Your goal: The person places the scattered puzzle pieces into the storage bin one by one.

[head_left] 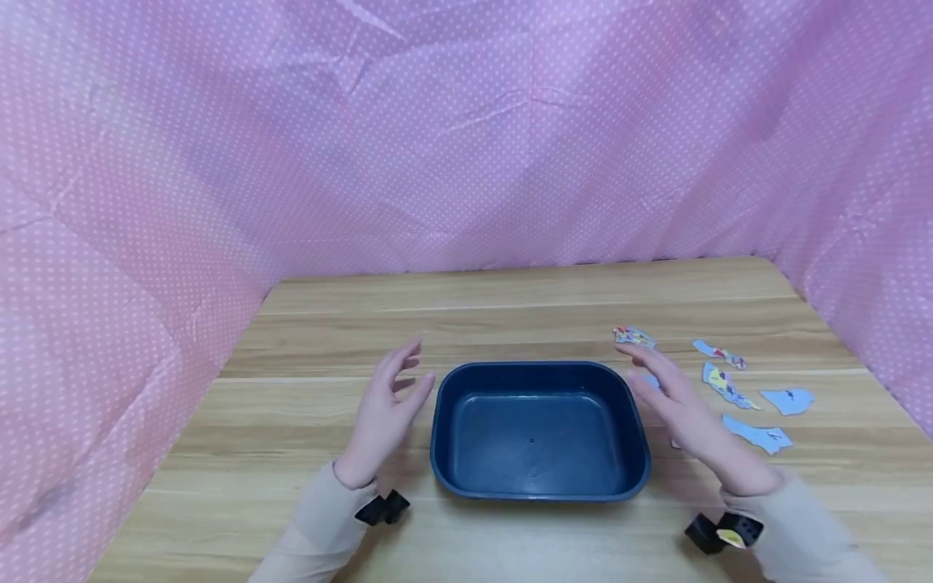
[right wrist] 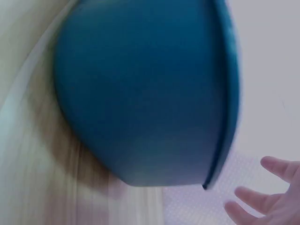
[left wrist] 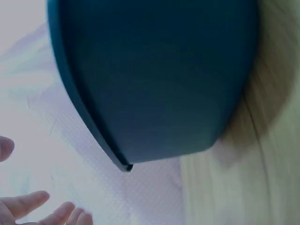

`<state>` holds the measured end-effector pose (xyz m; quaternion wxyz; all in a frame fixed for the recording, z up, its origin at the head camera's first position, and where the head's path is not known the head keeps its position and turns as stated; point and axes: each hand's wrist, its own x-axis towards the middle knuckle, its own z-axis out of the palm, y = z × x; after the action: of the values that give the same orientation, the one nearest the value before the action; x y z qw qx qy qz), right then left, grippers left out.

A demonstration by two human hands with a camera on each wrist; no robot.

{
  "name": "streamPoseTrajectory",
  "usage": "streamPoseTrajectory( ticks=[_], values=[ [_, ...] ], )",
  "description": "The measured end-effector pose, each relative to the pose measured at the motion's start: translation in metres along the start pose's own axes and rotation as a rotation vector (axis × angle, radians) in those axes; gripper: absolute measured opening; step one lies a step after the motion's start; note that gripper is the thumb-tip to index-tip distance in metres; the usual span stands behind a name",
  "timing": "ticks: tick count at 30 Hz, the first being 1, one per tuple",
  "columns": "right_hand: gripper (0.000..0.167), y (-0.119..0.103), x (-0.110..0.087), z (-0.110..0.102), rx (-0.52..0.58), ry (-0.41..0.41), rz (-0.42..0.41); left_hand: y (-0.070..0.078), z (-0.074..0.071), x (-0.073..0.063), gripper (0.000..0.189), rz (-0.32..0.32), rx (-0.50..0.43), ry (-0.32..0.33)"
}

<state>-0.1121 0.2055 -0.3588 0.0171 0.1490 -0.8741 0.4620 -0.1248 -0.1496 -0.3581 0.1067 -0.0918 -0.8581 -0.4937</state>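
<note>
A dark blue rectangular plastic basin (head_left: 539,498) stands on the wooden table, with nothing in it. My left hand (head_left: 384,409) is just left of its rim, fingers spread and thumb toward the basin. On the other side, my right hand (head_left: 674,401) hovers near the right rim with its fingers loosely extended. Both hands hold nothing. The left wrist view shows the basin's outer wall (left wrist: 154,93) with a gap between it and the fingertips (left wrist: 37,197). A similar gap separates the wall (right wrist: 145,103) from the fingers in the right wrist view.
Several torn-looking paper pieces lie right of the basin, among them a light blue one (head_left: 758,436), a yellow-patterned one (head_left: 725,385) and a colourful one (head_left: 634,336) farther back. The right hand partly covers some. Pink dotted cloth (head_left: 474,162) hangs behind the wooden table (head_left: 321,324).
</note>
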Motion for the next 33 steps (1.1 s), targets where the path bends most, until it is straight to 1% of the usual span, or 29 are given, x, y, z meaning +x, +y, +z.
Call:
streamPoseTrajectory(
  ticks=[2,5,8,11,13,15,18,22,26,28,30,33],
  values=[
    [0.044,0.006,-0.001,-0.006,0.06,-0.028,0.037,-0.002,0.0,0.002,0.046,-0.092,-0.069,-0.033],
    [0.042,0.018,-0.004,-0.015,0.144,-0.049,0.045,-0.005,0.0,0.004,0.045,-0.212,-0.125,-0.091],
    [0.036,0.031,-0.008,-0.023,0.213,-0.059,0.01,-0.011,0.001,0.006,0.046,-0.295,-0.202,-0.142],
    [0.035,0.041,-0.014,-0.034,0.228,-0.076,-0.012,-0.017,0.002,0.006,0.049,-0.348,-0.265,-0.196],
    [0.037,0.049,-0.017,-0.043,0.22,-0.088,-0.019,-0.02,0.004,0.007,0.05,-0.365,-0.282,-0.238],
    [0.039,0.058,-0.02,-0.053,0.201,-0.102,-0.019,-0.023,0.005,0.007,0.051,-0.374,-0.276,-0.269],
    [0.041,0.071,-0.026,-0.067,0.151,-0.125,0.027,-0.026,0.007,0.007,0.05,-0.386,-0.26,-0.293],
    [0.034,0.088,-0.035,-0.085,-0.004,-0.13,0.084,-0.028,0.009,0.007,0.047,-0.393,-0.256,-0.316],
    [0.031,0.101,-0.041,-0.097,-0.141,-0.131,0.1,-0.03,0.009,0.007,0.045,-0.379,-0.271,-0.353],
    [0.033,0.107,-0.042,-0.102,-0.186,-0.139,0.086,-0.031,0.009,0.007,0.046,-0.379,-0.272,-0.366],
    [0.035,0.111,-0.042,-0.104,-0.243,-0.133,0.05,-0.031,0.01,0.007,0.046,-0.39,-0.271,-0.367],
    [0.038,0.118,-0.043,-0.107,-0.358,-0.125,-0.016,-0.033,0.011,0.006,0.047,-0.39,-0.271,-0.372]
  ],
)
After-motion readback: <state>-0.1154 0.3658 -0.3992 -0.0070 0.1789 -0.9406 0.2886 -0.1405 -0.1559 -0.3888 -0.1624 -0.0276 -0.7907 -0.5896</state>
